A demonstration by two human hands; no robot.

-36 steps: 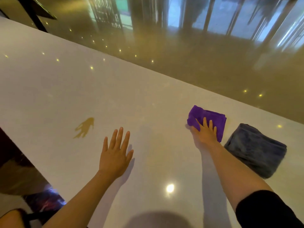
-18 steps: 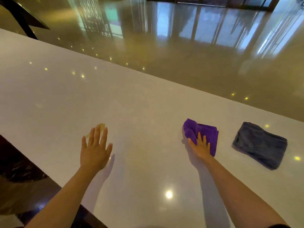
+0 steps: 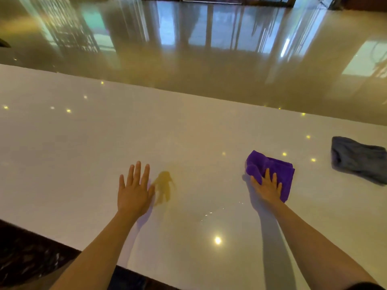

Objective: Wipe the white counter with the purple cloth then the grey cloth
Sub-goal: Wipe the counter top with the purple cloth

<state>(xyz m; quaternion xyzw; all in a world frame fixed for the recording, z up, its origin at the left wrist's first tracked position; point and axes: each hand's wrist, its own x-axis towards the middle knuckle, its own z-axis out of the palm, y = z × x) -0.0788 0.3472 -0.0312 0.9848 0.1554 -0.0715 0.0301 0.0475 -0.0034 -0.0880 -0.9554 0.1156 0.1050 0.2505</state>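
Observation:
The white counter [image 3: 83,143] runs across the whole view. A folded purple cloth [image 3: 274,170] lies on it right of centre, and my right hand [image 3: 267,187] presses flat on its near edge, fingers spread over the fabric. My left hand [image 3: 134,189] rests flat and open on the bare counter, holding nothing. Just right of that hand is a yellowish hand-shaped mark [image 3: 164,187] on the surface. A crumpled grey cloth [image 3: 358,160] lies at the far right, apart from both hands.
The counter's far edge meets a glossy tan floor [image 3: 209,80] that mirrors windows. The near edge drops to a dark marbled front [image 3: 25,254] at lower left. Small ceiling-light reflections dot the surface.
The purple cloth under my right hand has slid left, away from the grey cloth. My left hand has moved too and now sits beside the yellowish mark it covered half a second ago.

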